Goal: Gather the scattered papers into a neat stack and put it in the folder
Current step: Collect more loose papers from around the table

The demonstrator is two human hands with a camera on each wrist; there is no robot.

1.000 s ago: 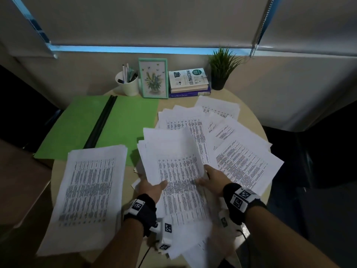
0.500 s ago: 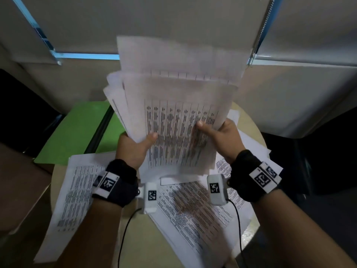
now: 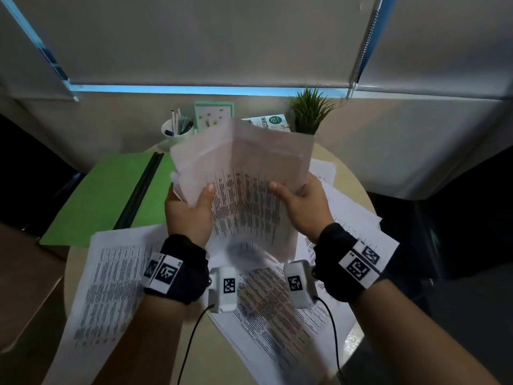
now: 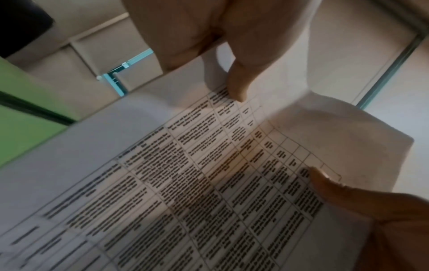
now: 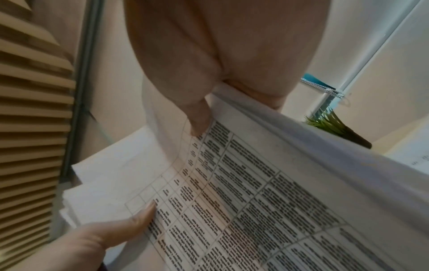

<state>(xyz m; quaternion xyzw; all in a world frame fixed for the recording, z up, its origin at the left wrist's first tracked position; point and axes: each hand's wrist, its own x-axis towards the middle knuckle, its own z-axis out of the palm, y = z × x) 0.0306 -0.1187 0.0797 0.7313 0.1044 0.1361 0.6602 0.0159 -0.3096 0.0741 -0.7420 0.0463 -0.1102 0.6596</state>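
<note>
I hold a bundle of printed papers point(image 3: 244, 190) upright above the round table point(image 3: 358, 190), its lower edge close to the sheets below. My left hand point(image 3: 188, 207) grips its left side, thumb on the printed face. My right hand point(image 3: 302, 207) grips the right side the same way. The left wrist view shows the bundle point(image 4: 209, 183) with a thumb of each hand on it, and so does the right wrist view of the bundle point(image 5: 255, 192). More loose papers point(image 3: 116, 282) lie at the front left, and others point(image 3: 280, 315) at the front and right. The open green folder point(image 3: 108, 195) lies flat at the left.
At the back of the table stand a white pen cup point(image 3: 176, 132), a framed picture point(image 3: 213, 115), books point(image 3: 272, 122) and a small potted plant point(image 3: 309, 112). A wooden surface point(image 3: 25, 273) adjoins the table on the left. Window blinds hang behind.
Both hands lifted a bundle of papers off the table and stood it upright. Since half a second ago the bundle has come lower and its sheets have drawn closer together.
</note>
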